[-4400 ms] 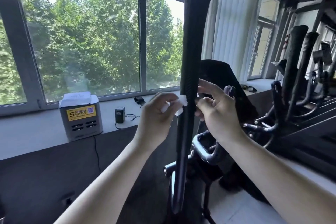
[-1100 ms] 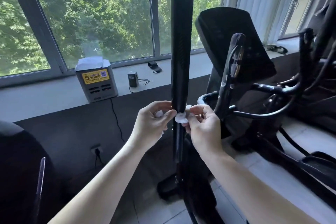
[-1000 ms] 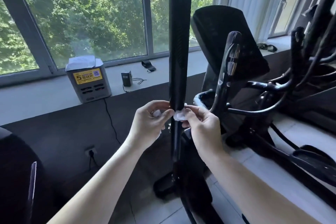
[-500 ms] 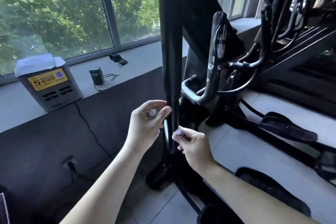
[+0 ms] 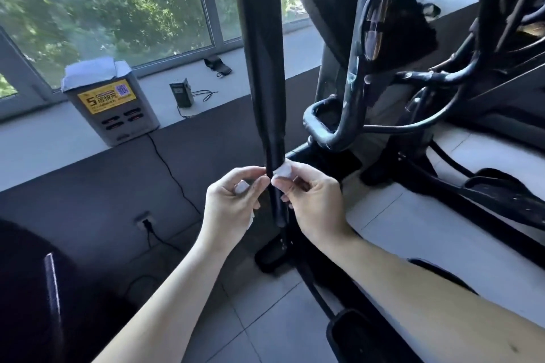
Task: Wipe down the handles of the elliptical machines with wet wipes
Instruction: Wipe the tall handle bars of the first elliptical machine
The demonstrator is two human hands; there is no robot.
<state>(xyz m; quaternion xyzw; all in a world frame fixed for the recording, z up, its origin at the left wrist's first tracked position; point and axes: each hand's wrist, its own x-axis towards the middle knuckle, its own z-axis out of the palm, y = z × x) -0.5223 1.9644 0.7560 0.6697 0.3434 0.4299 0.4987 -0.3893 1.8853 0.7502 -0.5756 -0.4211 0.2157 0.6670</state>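
Pinching the two ends of a white wet wipe [image 5: 281, 170] on either side of the tall black handle [image 5: 265, 68], the left hand [image 5: 233, 203] and right hand [image 5: 312, 200] meet low on the bar where it narrows, apparently so the wipe wraps round the back of it and can be drawn along its length. Fingers of both hands are curled in tight, thumb against forefinger on the wipe, leaving almost no gap. Farther off, a grey box [image 5: 110, 103] with a yellow label sits on the windowsill [image 5: 44, 138], well apart from the handle.
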